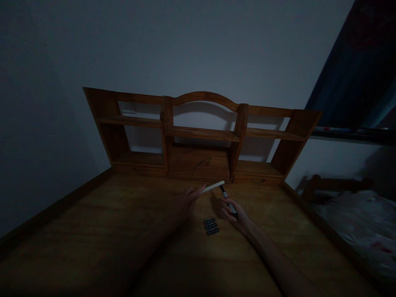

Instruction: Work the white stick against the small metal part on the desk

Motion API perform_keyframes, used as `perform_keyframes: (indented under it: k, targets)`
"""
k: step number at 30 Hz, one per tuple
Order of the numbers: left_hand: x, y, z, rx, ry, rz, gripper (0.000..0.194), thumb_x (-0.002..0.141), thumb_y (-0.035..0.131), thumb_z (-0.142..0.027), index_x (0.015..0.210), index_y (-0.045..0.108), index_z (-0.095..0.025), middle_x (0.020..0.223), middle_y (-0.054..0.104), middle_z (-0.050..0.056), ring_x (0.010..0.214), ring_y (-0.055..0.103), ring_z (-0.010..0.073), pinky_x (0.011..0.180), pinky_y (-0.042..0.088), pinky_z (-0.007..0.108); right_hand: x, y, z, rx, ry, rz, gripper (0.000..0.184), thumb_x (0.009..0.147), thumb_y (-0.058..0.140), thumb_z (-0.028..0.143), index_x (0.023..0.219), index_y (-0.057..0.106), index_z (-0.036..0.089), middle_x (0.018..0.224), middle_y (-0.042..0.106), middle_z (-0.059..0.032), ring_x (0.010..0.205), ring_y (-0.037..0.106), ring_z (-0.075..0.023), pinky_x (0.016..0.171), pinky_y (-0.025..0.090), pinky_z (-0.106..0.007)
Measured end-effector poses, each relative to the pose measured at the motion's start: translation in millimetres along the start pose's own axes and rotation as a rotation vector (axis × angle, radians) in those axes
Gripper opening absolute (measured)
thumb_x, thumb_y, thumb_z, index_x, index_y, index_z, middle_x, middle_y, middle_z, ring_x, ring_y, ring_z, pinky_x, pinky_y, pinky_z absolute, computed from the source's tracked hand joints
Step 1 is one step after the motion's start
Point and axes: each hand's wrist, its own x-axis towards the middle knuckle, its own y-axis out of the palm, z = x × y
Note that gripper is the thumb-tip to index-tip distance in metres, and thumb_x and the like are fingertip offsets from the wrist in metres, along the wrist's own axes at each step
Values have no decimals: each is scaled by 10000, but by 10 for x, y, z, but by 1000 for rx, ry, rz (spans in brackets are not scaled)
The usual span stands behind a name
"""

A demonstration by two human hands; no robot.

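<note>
My left hand [192,197] is closed round one end of a thin white stick [213,187], which slants up to the right. In my right hand [232,210] is a slim black-and-grey handled tool [225,193]. Its dark tip points up and sits at or very close to the free end of the stick; whether they touch I cannot tell. The low light hides the tool's exact kind. Below and between my hands, several small black strips with pale marks [210,226] lie stacked in rows on the wooden desk [123,222].
A wooden shelf unit [202,133] with open compartments and an arched top stands along the desk's back edge, against a pale wall [173,49]. To the right, beyond the desk's raised edge, lies a pale plastic-like heap [359,222]. A dark curtain [349,74] hangs above it.
</note>
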Motion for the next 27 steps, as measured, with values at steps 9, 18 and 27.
perform_keyframes:
  k: [9,18,27]
  targets:
    - [13,72,120,-70,-81,-103,470,1005,348,-292,1469,408,-339,1193,620,66,965,635,187,853,526,328,-62,-18,104,141,14,64,472,916,515,363,490,373,219,345,268,79,354,189,-82,451,231,-255]
    - [12,26,-9,-164,7,-73,459,1020,315,-350,1467,418,-325,1290,622,58,1095,616,213,946,513,376,-37,-44,110,127,33,92,490,915,513,381,478,359,222,334,252,80,343,190,-82,447,226,-254]
    - [31,64,133,-117,-79,-137,447,1008,349,-312,1438,470,-293,1363,598,62,1183,603,225,1016,489,376,-46,-25,112,94,34,89,483,905,524,384,482,361,218,331,269,82,344,188,-76,450,217,-260]
